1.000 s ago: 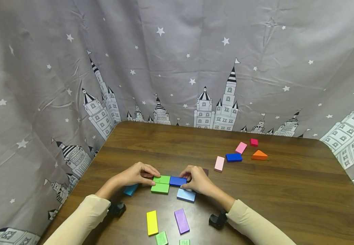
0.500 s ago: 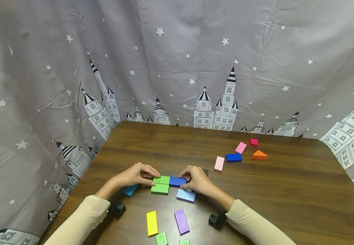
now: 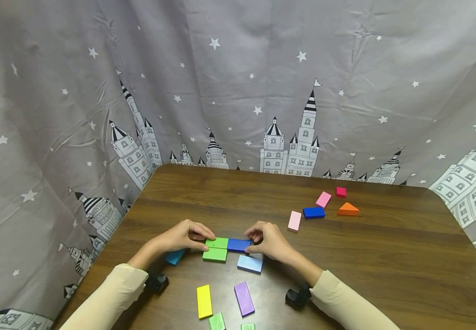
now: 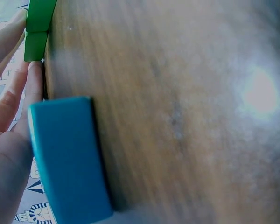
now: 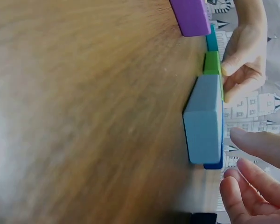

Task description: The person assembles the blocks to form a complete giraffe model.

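Observation:
Two green blocks [image 3: 215,255] lie side by side, touching, with a blue block [image 3: 238,245] against the far one's right end. My left hand [image 3: 184,236] holds the left end of the green pair, index finger at the far edge and thumb near the seam. A teal block [image 4: 67,158] lies under that hand's wrist side. By the blue block's right end hovers my right hand [image 3: 268,240], thumb and fingers spread with a gap between them. In the right wrist view its fingertips stand apart from the blocks. A light blue block [image 5: 203,121] lies just nearer than the blue one.
Nearer on the wooden table are a yellow block [image 3: 204,301], a purple block [image 3: 243,299] and two small green pieces. At the back right lie pink blocks, another blue block [image 3: 314,212], a red piece [image 3: 341,192] and an orange triangle [image 3: 348,209]. A grey curtain hangs behind.
My right hand has drawn slightly right, its fingers lifting off the blue block's end, and now covers a dark block seen earlier. The left hand and the blocks stay put.

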### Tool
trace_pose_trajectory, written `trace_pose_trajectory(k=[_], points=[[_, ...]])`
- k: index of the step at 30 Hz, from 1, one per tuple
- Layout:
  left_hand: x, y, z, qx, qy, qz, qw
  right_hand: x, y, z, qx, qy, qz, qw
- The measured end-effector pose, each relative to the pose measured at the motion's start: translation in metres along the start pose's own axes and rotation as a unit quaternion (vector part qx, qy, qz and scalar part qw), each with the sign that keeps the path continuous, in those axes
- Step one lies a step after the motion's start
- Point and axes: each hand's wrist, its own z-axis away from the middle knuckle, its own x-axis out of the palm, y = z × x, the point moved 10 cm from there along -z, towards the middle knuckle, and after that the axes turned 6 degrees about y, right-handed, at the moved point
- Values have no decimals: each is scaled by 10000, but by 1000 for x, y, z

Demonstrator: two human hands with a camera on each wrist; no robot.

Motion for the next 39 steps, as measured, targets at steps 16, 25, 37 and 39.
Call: trace_pose_trajectory(k=[16,25,37,39], points=[[0,2,0,28,-5,27,10000,-13,3,34,333,76,-384,9987],[0,5,0,66,-9,50,10000,-12,0,47,193,86,-267,9994],[0,6,0,49,-18,29,10000,-2,2,53,224,-150,-313,9991],[0,5,0,6,-15,40,10000,-1,2,53,229,-189,-276,9992]])
